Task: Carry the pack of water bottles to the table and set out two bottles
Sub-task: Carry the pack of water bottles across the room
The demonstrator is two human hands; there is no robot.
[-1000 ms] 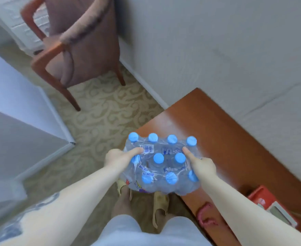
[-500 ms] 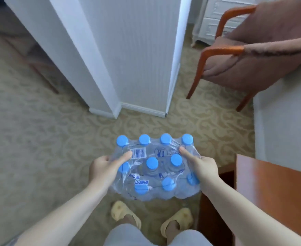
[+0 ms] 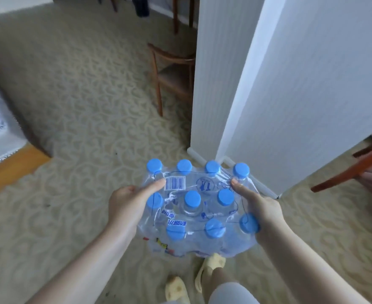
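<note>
Gripping the crinkly shrink-wrapped pack of water bottles (image 3: 197, 207), both hands.

Glossy clear plastic wraps the pack (image 3: 194, 207); matt patterned carpet (image 3: 71, 110) below.

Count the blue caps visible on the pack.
10 on the pack: four along the far row, three in the middle, three nearest. More may be hidden by the right hand.

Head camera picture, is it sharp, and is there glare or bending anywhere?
Head view: the shrink-wrapped pack of blue-capped water bottles is fairly sharp, with soft white glints on its clear film; the patterned beige carpet smears toward the edges; the white wall corner leans, a wide-angle effect.
</note>
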